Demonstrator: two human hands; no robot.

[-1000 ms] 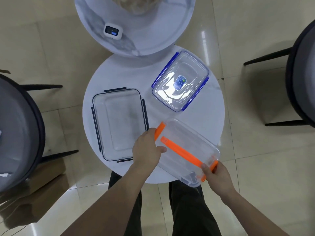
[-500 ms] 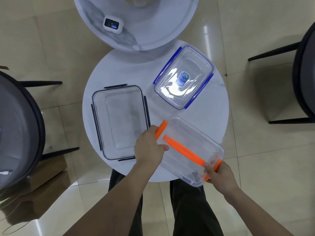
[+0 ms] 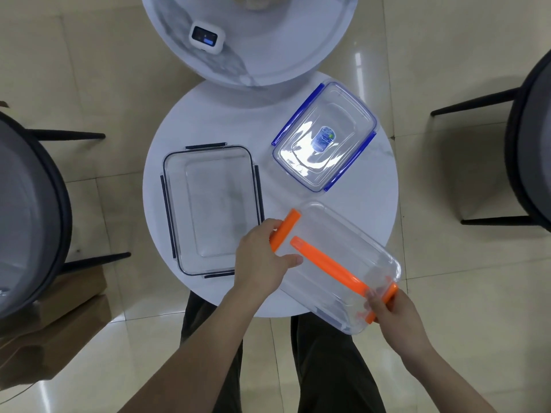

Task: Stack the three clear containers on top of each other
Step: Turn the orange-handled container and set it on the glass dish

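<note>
Both hands' fingers closed on orange-clipped container — left hand, right hand — clear, rectangular.

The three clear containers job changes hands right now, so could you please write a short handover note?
Left hand: gripping the orange box at its left clip.
Right hand: gripping the same box at its right clip.
Orange box: at the near right edge of the table, partly overhanging it.
Black-clip box: on the table, left.
Blue-clip box: far right.
Done: nothing stacked.
Left: stack all three.
</note>
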